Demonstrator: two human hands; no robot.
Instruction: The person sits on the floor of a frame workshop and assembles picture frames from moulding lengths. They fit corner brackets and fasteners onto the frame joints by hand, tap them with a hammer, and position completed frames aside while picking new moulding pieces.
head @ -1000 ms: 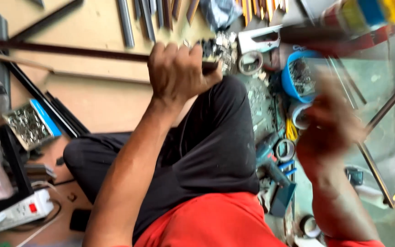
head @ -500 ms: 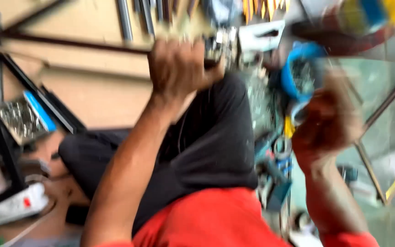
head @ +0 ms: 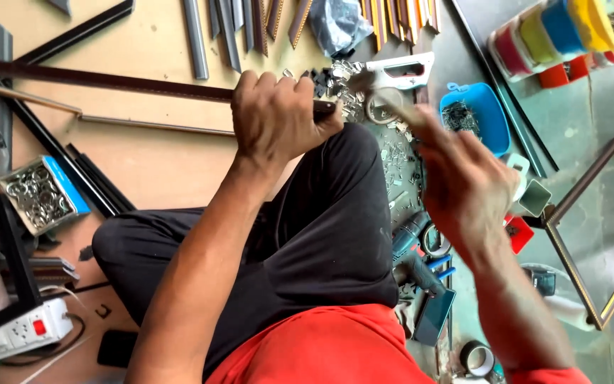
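Left hand (head: 278,117), upper centre of the frame, is closed in a fist around a long dark brown frame moulding strip (head: 108,80). That strip runs nearly level from the left edge to the fist, over the pale wooden board (head: 151,163); it is slim and straight, with a reddish edge. Right hand (head: 463,181), right of centre, is blurred; its fingers seem curled on a thin handle, but the grip cannot be confirmed. The hands are apart. A blue plastic tub of small metal parts (head: 474,114) sits just above the right hand. A white staple gun (head: 403,71) lies at upper centre. A gold-edged picture frame (head: 609,235) lies at the right edge.
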